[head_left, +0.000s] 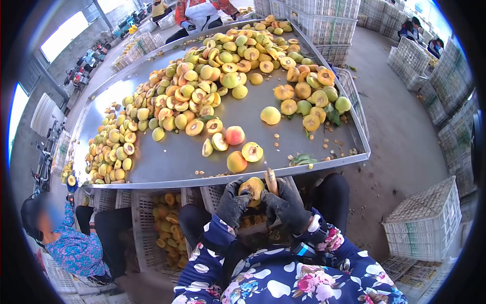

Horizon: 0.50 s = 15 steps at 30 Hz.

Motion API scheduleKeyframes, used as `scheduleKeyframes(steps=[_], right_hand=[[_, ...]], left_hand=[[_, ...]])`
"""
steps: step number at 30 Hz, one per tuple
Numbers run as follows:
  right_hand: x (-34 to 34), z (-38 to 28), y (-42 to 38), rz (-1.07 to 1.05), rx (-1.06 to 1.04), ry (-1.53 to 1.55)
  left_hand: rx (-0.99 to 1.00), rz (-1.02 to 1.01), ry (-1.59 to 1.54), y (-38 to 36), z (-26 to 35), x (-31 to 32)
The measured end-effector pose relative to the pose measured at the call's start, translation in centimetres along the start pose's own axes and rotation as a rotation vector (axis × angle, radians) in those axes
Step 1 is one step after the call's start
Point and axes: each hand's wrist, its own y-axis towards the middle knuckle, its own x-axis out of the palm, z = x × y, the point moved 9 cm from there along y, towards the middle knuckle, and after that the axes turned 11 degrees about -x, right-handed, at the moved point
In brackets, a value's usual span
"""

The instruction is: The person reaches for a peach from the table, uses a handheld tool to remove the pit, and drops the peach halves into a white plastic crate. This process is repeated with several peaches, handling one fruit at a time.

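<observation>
Dark-gloved, my left hand (233, 204) is closed round a cut peach (251, 188) whose open face shows, just below the front edge of the metal table (197, 181). My right hand (287, 205) touches the same peach from the right and grips a knife (271, 181) by its wooden handle, the blade pointing up and away. On the table just beyond lie a red-yellow peach (235, 135), another whole-looking peach (236, 161) and a peach half (252, 151). Farther back is a large heap of halved peaches (187, 91).
A crate of peach halves (139, 233) stands under the table, left of my legs. A co-worker (76, 238) sits at the left; another person (202, 12) is across the table. White crates (422, 218) stand at right. Loose pits and leaves (302, 159) lie near the table's right corner.
</observation>
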Motion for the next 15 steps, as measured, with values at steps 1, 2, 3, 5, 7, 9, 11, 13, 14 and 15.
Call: scheduleKeyframes(steps=[1,2,3,5,7,9,11,13,14,15], right_hand=[[-0.4,0.0,-0.4,0.017,-0.013,0.004],[-0.7,-0.1,-0.7,0.032,-0.028,0.008],[-0.9,-0.3,-1.1,0.024,-0.013,0.004],[-1.1,-0.7,-1.6,0.033,-0.035,0.011],[-1.2,-0.9,-2.0,0.037,-0.051,0.013],[-1.4,-0.8,-2.4,0.039,-0.058,0.006],[-1.6,-0.7,-2.7,0.042,-0.078,-0.019],[-1.6,-0.7,-3.0,0.039,-0.084,-0.045],[-1.5,-0.8,-3.1,0.035,-0.083,-0.056],[-1.4,-0.9,-3.3,0.033,-0.08,-0.067]], left_hand=[[0.031,0.015,0.065,-0.8,0.4,0.7],[0.135,-0.011,0.183,-1.6,1.7,1.8],[0.241,-0.036,0.302,-2.6,3.4,3.1],[0.348,-0.081,0.422,-4.0,5.0,4.7],[0.272,-0.098,0.422,-3.4,3.8,4.6],[0.301,-0.059,0.496,-3.6,3.7,4.8],[0.434,0.04,0.639,-4.6,4.6,5.2],[0.324,0.032,0.356,-4.1,3.5,4.6],[0.267,0.028,0.217,-3.9,2.9,4.2],[0.261,0.042,0.214,-3.9,2.6,4.0]])
